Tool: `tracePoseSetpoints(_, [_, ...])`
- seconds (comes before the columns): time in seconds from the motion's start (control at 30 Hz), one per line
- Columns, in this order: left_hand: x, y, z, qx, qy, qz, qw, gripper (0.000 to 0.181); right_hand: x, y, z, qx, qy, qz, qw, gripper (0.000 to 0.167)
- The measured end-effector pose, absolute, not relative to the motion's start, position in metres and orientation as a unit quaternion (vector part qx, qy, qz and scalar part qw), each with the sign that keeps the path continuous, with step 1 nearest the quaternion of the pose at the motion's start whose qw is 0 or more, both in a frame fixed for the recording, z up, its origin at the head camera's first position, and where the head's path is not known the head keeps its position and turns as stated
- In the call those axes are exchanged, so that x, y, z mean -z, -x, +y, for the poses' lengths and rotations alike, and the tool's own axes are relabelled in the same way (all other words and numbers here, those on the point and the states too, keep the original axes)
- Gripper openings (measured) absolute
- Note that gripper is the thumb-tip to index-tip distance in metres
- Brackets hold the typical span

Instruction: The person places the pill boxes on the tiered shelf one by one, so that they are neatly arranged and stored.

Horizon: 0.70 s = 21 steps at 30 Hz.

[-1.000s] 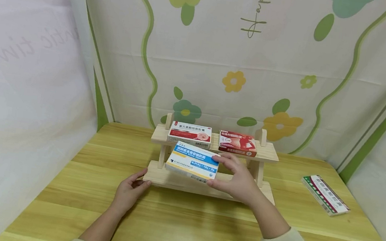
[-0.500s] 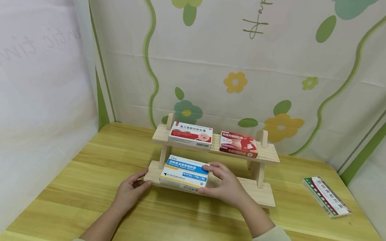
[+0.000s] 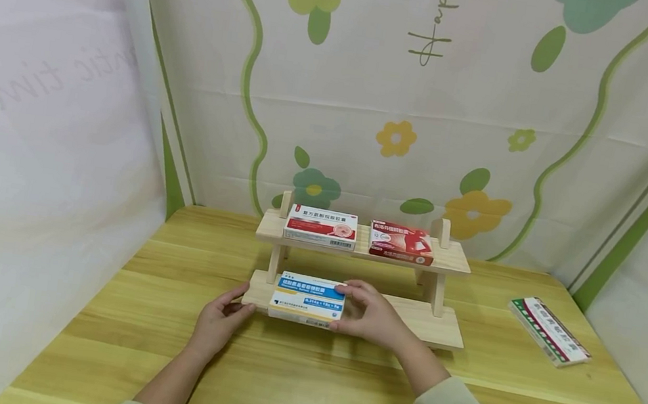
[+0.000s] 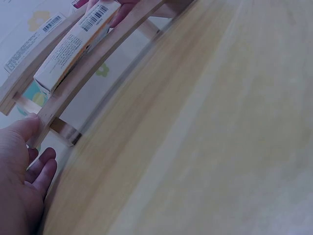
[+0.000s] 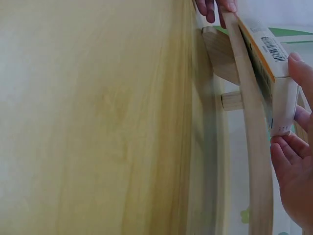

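Observation:
A white, blue and yellow medicine box (image 3: 307, 300) lies at the left part of the lower tier of a two-tier wooden display rack (image 3: 427, 323). My right hand (image 3: 375, 316) pinches the box at its right end, thumb at the near corner and fingers at the far one. In the right wrist view the box (image 5: 283, 105) tilts slightly against the tier; whether it rests fully flat is unclear. My left hand (image 3: 215, 325) grips the left end of the lower tier. In the left wrist view its thumb presses the tier's end, fingers curled below.
On the upper tier sit a white-and-red medicine box (image 3: 321, 226) at left and a red medicine box (image 3: 401, 242) at right. A white, green and maroon box (image 3: 550, 331) lies on the wooden table (image 3: 300, 383) to the right. A patterned curtain (image 3: 340, 81) stands behind.
My right hand has brought the blue-and-white medicine box down and slightly left, from in front of the rack's middle onto the lower tier. My left hand has stayed on the tier's end.

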<state>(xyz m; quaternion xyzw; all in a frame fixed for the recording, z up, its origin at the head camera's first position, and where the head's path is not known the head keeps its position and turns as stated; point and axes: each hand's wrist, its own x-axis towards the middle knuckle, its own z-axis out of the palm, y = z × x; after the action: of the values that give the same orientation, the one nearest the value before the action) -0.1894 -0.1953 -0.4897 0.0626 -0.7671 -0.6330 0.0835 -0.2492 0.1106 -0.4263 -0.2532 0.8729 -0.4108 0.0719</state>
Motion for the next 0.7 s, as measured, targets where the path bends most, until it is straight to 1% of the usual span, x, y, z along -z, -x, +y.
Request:
tracePoseSetpoints(0.23, [0.4889, 0.1886, -0.1948, 0.634, -0.063, -0.767, 0.081, 0.053, 0.4320, 0.2531, 0.1094, 0.406, 0.242, 0.877, 0.082, 0.068])
tracePoseSetpoints(0.7, [0.4881, 0.1885, -0.1942, 0.628, -0.066, -0.771, 0.083, 0.053, 0.4321, 0.2573, 0.1078, 0.401, 0.244, 0.877, 0.101, 0.070])
